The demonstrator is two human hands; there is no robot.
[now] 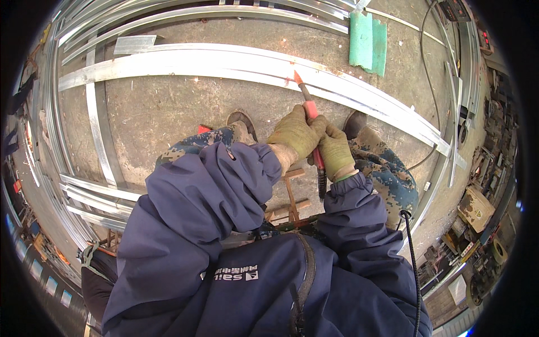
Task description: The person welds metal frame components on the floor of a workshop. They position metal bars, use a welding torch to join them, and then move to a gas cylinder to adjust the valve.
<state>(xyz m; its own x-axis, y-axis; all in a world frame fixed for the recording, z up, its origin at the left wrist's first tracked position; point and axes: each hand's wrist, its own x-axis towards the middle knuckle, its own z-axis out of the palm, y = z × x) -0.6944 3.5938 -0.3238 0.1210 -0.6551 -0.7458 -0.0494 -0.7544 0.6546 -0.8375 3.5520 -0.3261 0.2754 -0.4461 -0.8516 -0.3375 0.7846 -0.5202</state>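
Observation:
My left hand [295, 133], in a worn yellow-green work glove, is closed around the upper handle of a red welding torch [310, 108]. Close beside it, my right hand [336, 150], gloved alike, is closed on the lower part of the same handle. The torch's dark neck and pointed orange-pink tip reach up to long, shiny metal strips [224, 63] lying across the floor; whether tip and metal touch, I cannot tell. A dark ribbed sleeve hangs from the handle's lower end.
Bundles of metal profiles [185, 12] lie at the far side, with more at the left [95, 196]. A green folded sheet [368, 42] lies beyond the strips. A dark cable [425, 62] runs down the right. Low wooden pieces [292, 196] stand between my legs.

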